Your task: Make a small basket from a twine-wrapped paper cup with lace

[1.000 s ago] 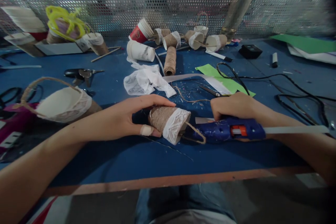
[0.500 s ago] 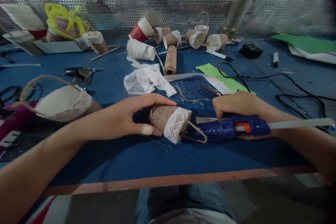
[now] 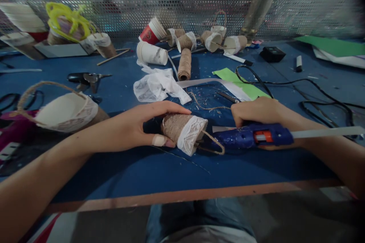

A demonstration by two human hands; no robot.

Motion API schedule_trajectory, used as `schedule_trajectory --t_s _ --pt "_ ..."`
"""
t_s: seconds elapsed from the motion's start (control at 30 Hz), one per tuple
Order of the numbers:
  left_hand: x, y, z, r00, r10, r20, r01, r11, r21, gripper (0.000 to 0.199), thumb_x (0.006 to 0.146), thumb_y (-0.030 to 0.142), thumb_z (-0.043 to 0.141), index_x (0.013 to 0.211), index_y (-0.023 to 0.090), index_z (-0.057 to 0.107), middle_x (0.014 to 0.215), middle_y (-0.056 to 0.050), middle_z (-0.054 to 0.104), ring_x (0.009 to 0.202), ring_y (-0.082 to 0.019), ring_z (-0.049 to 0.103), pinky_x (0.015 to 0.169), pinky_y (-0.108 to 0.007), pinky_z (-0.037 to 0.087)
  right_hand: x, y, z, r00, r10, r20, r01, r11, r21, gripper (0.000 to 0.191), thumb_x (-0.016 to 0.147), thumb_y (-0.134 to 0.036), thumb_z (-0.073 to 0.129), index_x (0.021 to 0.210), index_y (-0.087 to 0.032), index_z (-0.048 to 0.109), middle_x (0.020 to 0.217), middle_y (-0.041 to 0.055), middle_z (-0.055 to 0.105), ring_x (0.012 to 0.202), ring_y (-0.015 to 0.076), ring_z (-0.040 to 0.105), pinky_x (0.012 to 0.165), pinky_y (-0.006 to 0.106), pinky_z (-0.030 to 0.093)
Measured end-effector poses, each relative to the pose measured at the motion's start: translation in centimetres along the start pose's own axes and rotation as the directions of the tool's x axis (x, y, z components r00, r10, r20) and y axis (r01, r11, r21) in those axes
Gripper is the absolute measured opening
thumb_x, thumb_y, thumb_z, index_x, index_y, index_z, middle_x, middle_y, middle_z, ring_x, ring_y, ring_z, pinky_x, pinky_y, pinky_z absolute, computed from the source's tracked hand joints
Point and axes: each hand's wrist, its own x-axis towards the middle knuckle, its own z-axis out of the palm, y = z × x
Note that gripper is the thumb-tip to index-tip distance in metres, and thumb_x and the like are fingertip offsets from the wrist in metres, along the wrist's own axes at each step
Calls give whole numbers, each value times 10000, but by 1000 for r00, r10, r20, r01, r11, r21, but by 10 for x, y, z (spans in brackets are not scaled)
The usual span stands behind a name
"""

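My left hand (image 3: 142, 125), a plaster on its thumb, grips the base of a small twine-wrapped cup (image 3: 173, 126) lying on its side. White lace circles the cup's rim, which faces right, and a twine handle (image 3: 214, 141) loops out from it. In my right hand (image 3: 256, 112) is a blue glue gun (image 3: 242, 136), with a pale glue stick (image 3: 325, 133) jutting from its back. The gun's nozzle points left at the cup's mouth; its very tip is hard to make out.
A larger lace-trimmed cup (image 3: 64, 112) lies at left. White lace (image 3: 159, 85), a twine roll (image 3: 184, 64) and green paper (image 3: 245, 83) are beyond my hands. Several small cups stand or lie near the perforated screen (image 3: 188, 7). A black cable (image 3: 308, 83) winds at right.
Both hands, the cup and the glue gun hold almost the same places. The view has shifted very slightly, and the orange part in the gun's opening looks a little different.
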Motion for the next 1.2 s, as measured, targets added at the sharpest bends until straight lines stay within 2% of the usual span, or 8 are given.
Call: schedule_trajectory --t_s 0.2,0.3,0.47,0.63,0.77,0.9,1.1,1.2 --pt "1 2 2 1000 6 -16 -6 1000 7 580 904 501 746 1431 352 551 1418 -41 628 1292 -305 597 1164 -427 462 0 -1 2 1000 5 -22 -4 1000 16 173 871 -368 515 789 -228 458 729 -18 529 618 132 467 591 280 258" --pt "1 1 1 1000 -4 -8 4 1000 15 577 917 470 742 1446 381 531 1434 -21 616 1302 -287 590 1168 -408 460 0 2 4 1000 12 -24 -13 999 -39 161 844 -363 545 798 -227 473 741 -18 545 614 131 465 583 280 248" --pt "1 -2 0 1000 18 -1 -18 1000 11 628 869 487 779 1439 454 517 1451 16 606 1324 -294 576 1160 -378 470 0 3 3 1000 -4 5 4 1000 -8 178 869 -386 529 808 -226 480 736 -22 537 626 133 473 596 271 267" --pt "0 -2 0 1000 17 3 -18 1000 19 627 878 483 768 1449 441 514 1450 2 611 1315 -302 584 1163 -393 475 0 1 2 1000 -7 -14 7 1000 -5 186 849 -382 549 788 -232 458 728 -19 529 609 137 460 590 275 255" --pt "1 -3 1 1000 13 3 -13 1000 21 626 874 472 773 1445 448 518 1448 11 615 1312 -292 589 1162 -381 473 0 2 1 1000 5 -4 -5 1000 5 121 812 -303 554 792 -234 456 738 -24 533 618 133 464 597 274 256" --pt "2 -3 0 1000 17 2 -17 1000 24 626 876 466 772 1447 446 515 1450 4 613 1310 -295 590 1160 -387 477 -2 4 3 999 -24 -36 25 999 45 155 783 -333 594 819 -232 483 753 -22 542 631 132 477 606 273 272" --pt "2 -2 0 1000 24 -6 -24 1000 20 628 859 489 783 1432 450 530 1427 10 625 1294 -293 600 1159 -382 482 -1 1 7 999 46 -4 -46 996 70 113 798 -306 595 815 -223 520 769 -23 570 661 126 512 618 265 290" --pt "2 -1 1 1000 16 -2 -16 1000 24 620 865 483 777 1432 453 529 1437 14 620 1298 -293 599 1161 -384 481 1 1 7 999 43 10 -44 998 48 104 812 -305 590 820 -222 529 762 -25 570 658 126 524 613 263 288"
